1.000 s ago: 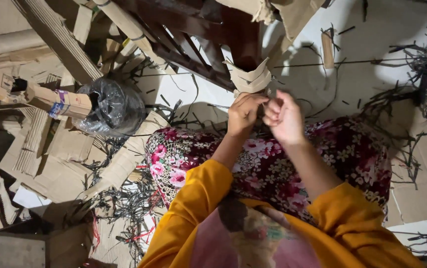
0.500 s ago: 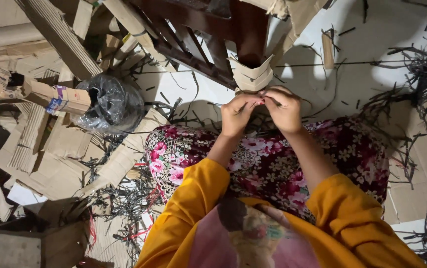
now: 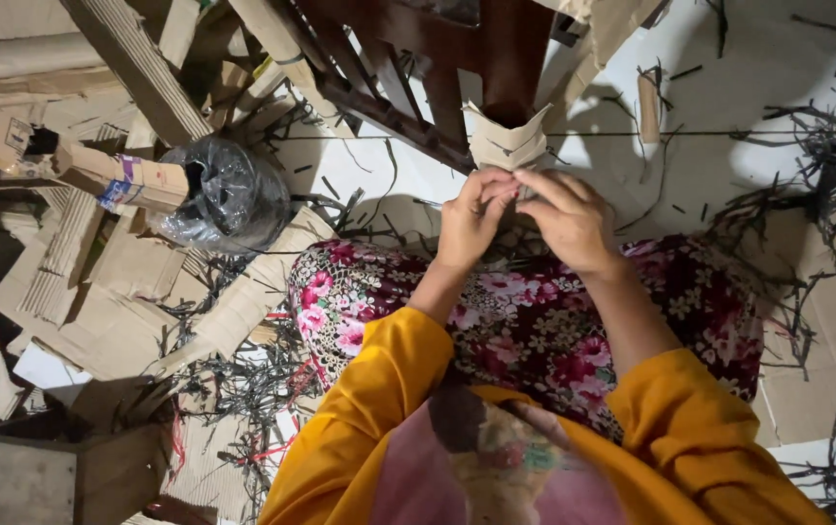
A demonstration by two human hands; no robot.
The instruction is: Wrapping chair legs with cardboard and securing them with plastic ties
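A pale corrugated cardboard wrap is wound in overlapping layers around a dark wooden leg. My left hand and my right hand meet just below it, above my flowered lap. Both hands' fingertips pinch the wrap's lower edge. What lies between the fingers is hidden.
Dark wooden slats run up and left from the leg. A crumpled clear plastic bag and a cardboard tube lie to the left among cardboard sheets. Thin dark strips litter the floor. A wooden box stands at bottom left.
My hands have stayed at the wrap. The fingertips have come together under its lower edge. The view has shifted slightly.
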